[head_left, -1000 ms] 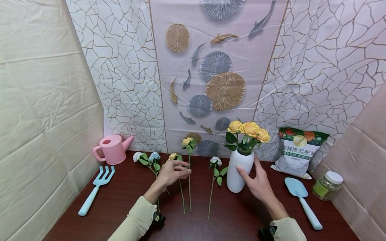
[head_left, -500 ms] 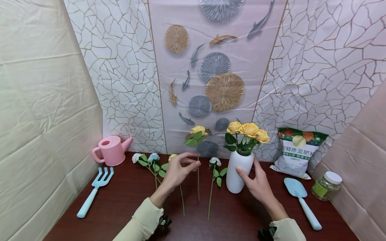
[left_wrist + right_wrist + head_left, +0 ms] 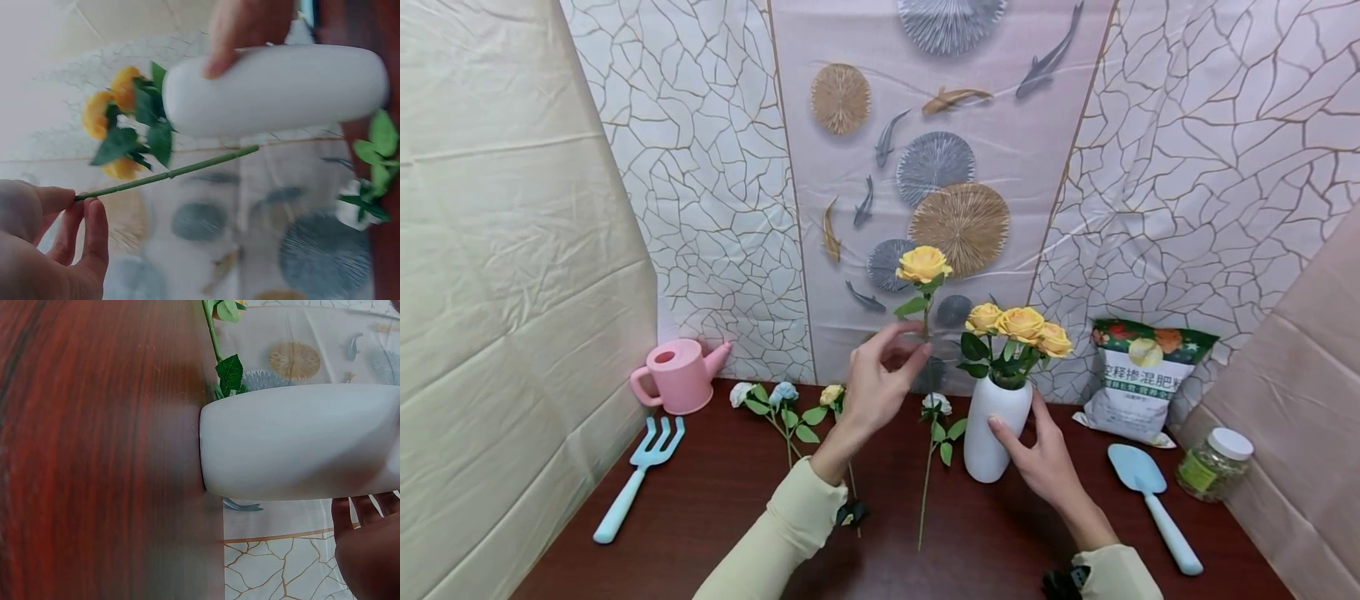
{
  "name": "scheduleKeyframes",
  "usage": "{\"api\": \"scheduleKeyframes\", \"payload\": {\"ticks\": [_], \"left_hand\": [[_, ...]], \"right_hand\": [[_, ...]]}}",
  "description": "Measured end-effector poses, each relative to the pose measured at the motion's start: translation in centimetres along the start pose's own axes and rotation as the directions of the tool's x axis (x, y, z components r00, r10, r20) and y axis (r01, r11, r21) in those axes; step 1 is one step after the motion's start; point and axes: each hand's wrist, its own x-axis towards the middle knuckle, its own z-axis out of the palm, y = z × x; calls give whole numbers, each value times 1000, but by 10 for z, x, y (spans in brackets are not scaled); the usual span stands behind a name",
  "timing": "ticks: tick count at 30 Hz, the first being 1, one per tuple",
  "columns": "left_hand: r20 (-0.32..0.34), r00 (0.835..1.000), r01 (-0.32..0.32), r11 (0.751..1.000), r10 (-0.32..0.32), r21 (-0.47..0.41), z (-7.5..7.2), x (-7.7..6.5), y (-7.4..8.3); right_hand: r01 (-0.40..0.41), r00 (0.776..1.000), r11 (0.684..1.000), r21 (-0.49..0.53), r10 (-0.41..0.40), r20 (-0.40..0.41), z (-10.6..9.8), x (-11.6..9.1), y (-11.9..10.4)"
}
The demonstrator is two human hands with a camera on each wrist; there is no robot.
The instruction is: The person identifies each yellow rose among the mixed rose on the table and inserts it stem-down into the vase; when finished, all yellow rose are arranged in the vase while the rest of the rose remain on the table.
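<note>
Item: one yellow rose (image 3: 924, 264), single stem, pinched between the thumb and fingers of my left hand (image 3: 880, 379) and held upright above the table (image 3: 985, 554), left of the vase; the grip sits below the bloom, which leaves the stem's lower end free, as the left wrist view shows. Item: one white vase (image 3: 987, 446), upright, base on the wood, gripped by my right hand (image 3: 1047, 457) with thumb on the near face and fingers round the right side, presumably to steady it. Contents: three yellow roses (image 3: 1020, 323), blooms clustered above the mouth, stems hidden inside. Item: one white flower (image 3: 937, 403), lying just left of the vase, stem towards me, likely for easy reach. Lot: a further white flower (image 3: 741, 393), a blue flower (image 3: 784, 392) and a yellow flower (image 3: 831, 395), farther left, partly behind my left arm, blooms away from me, perhaps so their stems come first to hand.
</note>
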Motion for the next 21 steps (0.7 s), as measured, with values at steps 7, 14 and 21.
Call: {"api": "scheduleKeyframes", "payload": {"ticks": [7, 14, 21], "left_hand": [[-46, 997, -65, 993, 61, -95, 11, 15, 58], [-70, 987, -151, 980, 142, -132, 27, 25, 80], [-73, 982, -180, 981, 175, -73, 53, 27, 71]], "right_hand": [[-2, 1000, 1000, 6, 2, 2, -1, -1, -1], [2, 1000, 1000, 1, -2, -1, 0, -1, -3], [2, 1000, 1000, -3, -2, -4, 0, -1, -3]]}}
